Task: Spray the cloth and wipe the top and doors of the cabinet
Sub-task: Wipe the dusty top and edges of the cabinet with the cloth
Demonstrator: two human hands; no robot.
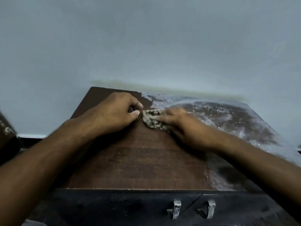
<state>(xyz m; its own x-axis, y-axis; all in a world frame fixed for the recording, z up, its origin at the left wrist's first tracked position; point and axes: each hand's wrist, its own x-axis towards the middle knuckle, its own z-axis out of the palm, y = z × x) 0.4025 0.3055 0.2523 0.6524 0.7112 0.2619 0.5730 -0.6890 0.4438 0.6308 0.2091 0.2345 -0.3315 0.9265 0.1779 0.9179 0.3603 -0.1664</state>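
A brown wooden cabinet top (138, 157) fills the middle of the view, dark and clean on the left, coated in pale dust on the right and back. A crumpled grey cloth (152, 119) lies on the top near its middle. My right hand (184, 126) presses flat on the cloth with fingers stretched over it. My left hand (114, 111) rests on the top just left of the cloth, fingers curled, holding nothing I can see. Below the front edge are the dark doors (114, 207) with two metal handles (176, 210).
A plain pale wall (146, 46) stands directly behind the cabinet. Thick dust (244, 128) covers the right part of the top. A dark piece of furniture (6, 132) shows at the left edge. No spray bottle is in view.
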